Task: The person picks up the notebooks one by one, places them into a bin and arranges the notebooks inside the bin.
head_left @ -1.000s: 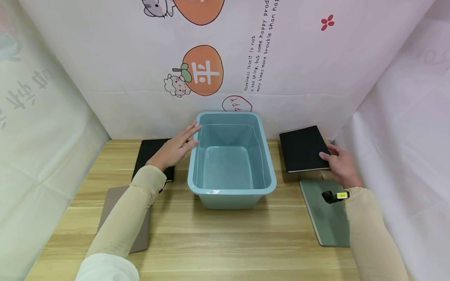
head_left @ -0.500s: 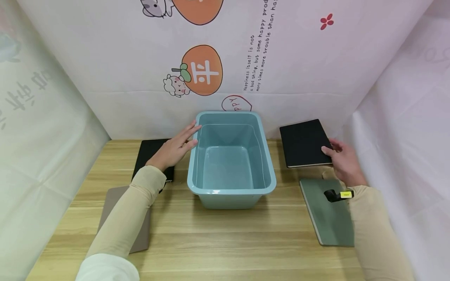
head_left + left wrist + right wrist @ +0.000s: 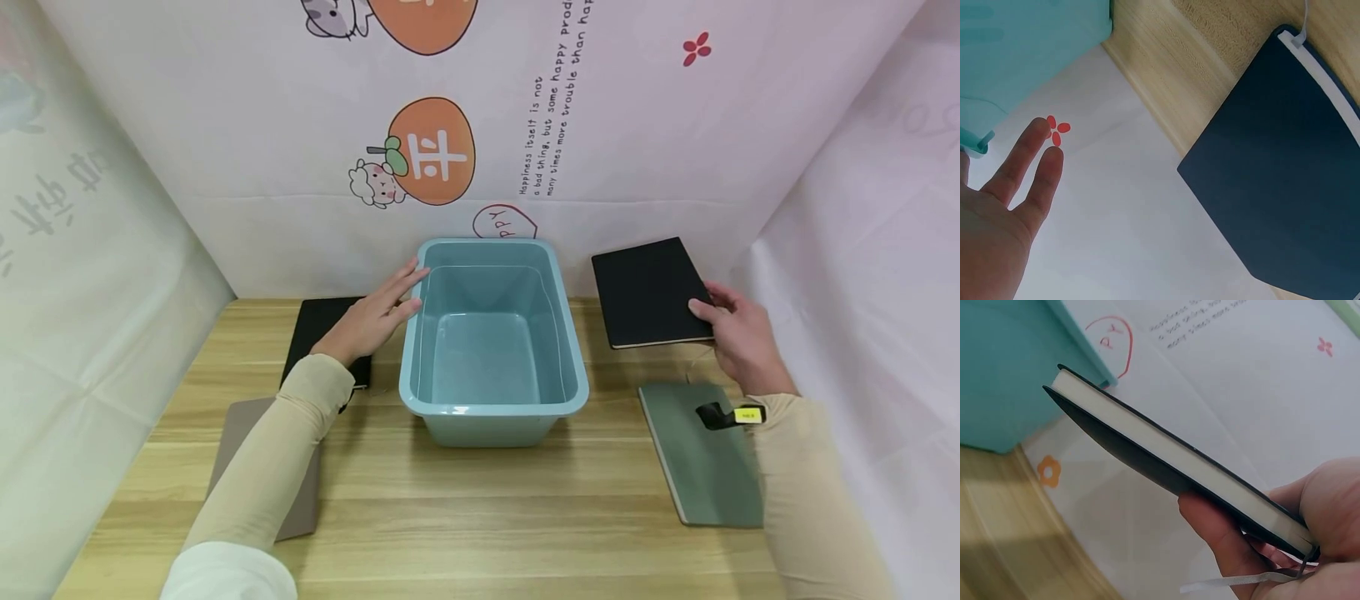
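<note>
My right hand [image 3: 750, 342] grips a black notebook [image 3: 651, 292] by its right edge, thumb on top of the cover and fingers beneath. The right wrist view shows this notebook [image 3: 1166, 450] edge-on with cream pages, raised off the table, a pale ribbon dangling beside the hand. At the left rim of a blue-green plastic basin [image 3: 487, 358], my left hand [image 3: 367, 321] rests with fingers extended. Nothing is seen inside the basin. Under the left forearm lies another black notebook [image 3: 315, 329], which the left wrist view shows as a dark cover [image 3: 1272, 169] with a ribbon.
A green notebook [image 3: 697, 458] lies on the right of the wooden table [image 3: 480, 525], partly under my right forearm. On the left, a taupe notebook [image 3: 300, 500] is partly covered by my left arm. White printed cloth [image 3: 637, 150] closes off the back and sides.
My right hand has lifted the black notebook higher, away from the table and toward the back cloth. The left hand stays in place at the basin's rim.
</note>
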`<state>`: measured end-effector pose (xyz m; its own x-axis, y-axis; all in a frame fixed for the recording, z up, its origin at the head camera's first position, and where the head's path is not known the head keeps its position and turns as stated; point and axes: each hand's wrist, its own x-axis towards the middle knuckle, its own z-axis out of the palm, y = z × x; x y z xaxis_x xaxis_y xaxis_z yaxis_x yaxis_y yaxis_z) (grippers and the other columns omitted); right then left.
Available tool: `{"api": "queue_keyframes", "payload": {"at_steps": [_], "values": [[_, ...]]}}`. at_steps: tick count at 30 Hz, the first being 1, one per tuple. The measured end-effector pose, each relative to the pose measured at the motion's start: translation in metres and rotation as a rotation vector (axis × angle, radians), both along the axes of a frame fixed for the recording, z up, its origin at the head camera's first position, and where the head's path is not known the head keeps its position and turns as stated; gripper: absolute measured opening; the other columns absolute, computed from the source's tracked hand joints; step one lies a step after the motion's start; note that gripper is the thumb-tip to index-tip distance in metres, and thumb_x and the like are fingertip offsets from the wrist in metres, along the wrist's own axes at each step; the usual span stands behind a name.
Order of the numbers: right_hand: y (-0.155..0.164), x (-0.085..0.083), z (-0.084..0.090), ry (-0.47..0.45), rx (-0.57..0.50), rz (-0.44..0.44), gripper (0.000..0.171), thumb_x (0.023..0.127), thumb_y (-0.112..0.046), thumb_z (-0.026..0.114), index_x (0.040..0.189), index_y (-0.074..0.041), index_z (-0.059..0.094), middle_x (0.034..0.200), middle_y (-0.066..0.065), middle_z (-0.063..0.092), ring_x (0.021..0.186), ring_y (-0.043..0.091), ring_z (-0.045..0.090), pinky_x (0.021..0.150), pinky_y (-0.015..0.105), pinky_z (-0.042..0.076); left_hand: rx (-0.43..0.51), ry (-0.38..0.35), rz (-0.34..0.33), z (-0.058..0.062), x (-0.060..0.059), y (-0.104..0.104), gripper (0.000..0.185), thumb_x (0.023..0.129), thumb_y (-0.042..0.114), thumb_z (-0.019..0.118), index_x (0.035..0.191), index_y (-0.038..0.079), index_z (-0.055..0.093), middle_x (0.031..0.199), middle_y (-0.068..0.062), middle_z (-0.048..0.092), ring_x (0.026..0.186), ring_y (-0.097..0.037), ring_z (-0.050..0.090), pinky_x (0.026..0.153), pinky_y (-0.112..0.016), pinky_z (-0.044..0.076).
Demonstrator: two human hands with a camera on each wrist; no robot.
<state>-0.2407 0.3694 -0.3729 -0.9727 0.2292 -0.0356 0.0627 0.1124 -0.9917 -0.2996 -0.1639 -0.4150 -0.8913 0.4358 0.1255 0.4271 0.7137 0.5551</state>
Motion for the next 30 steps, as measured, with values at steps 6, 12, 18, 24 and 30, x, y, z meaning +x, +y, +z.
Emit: {"api": "queue_keyframes", "payload": {"at_steps": [6,12,18,24,30], "values": [[-0.004,0.001,0.013,0.056,-0.125,0.029,0.073,0.096,-0.009,0.069,0.159,0.000,0.031,0.116,-0.010,0.048,0.099,-0.004,0.057,0.080,0.006,0.052,-0.002,-0.001,-0.006,0.000,-0.001,0.000,0.057,0.104,0.067,0.029,0.157,0.058,0.010,0.166,0.034,-0.006,0.159,-0.025,0.023,0.119,-0.070,0.025],[-0.010,0.004,0.028,0.082,-0.248,0.077,0.076,0.095,-0.004,0.069,0.159,0.000,0.028,0.118,-0.006,0.052,0.090,-0.002,0.069,0.077,0.013,0.058,0.000,-0.004,-0.005,0.002,-0.002,0.000,0.057,0.103,0.069,0.028,0.157,0.058,0.010,0.166,0.035,-0.006,0.158,-0.025,0.024,0.119,-0.070,0.025],[-0.018,0.006,0.043,0.029,-0.205,0.077,0.079,0.094,-0.012,0.073,0.161,-0.008,0.030,0.122,-0.007,0.052,0.093,-0.001,0.069,0.077,0.015,0.059,0.003,-0.004,-0.006,0.002,-0.001,0.000,0.056,0.105,0.065,0.030,0.156,0.059,0.010,0.167,0.034,-0.005,0.160,-0.025,0.021,0.120,-0.070,0.025],[-0.026,0.008,0.051,0.010,-0.179,0.086,0.079,0.093,-0.016,0.074,0.160,-0.012,0.033,0.122,-0.007,0.052,0.096,-0.002,0.067,0.080,0.014,0.058,0.010,-0.008,-0.013,0.001,-0.002,-0.001,0.056,0.105,0.065,0.030,0.156,0.059,0.010,0.167,0.033,-0.005,0.159,-0.024,0.023,0.120,-0.070,0.025],[-0.033,0.010,0.055,0.025,-0.255,0.117,0.072,0.094,-0.012,0.073,0.156,-0.009,0.037,0.119,-0.004,0.053,0.092,0.001,0.070,0.078,0.015,0.059,0.008,-0.004,-0.012,-0.003,-0.003,-0.002,0.057,0.103,0.070,0.028,0.156,0.060,0.009,0.167,0.033,-0.006,0.159,-0.024,0.024,0.119,-0.070,0.026]]}}
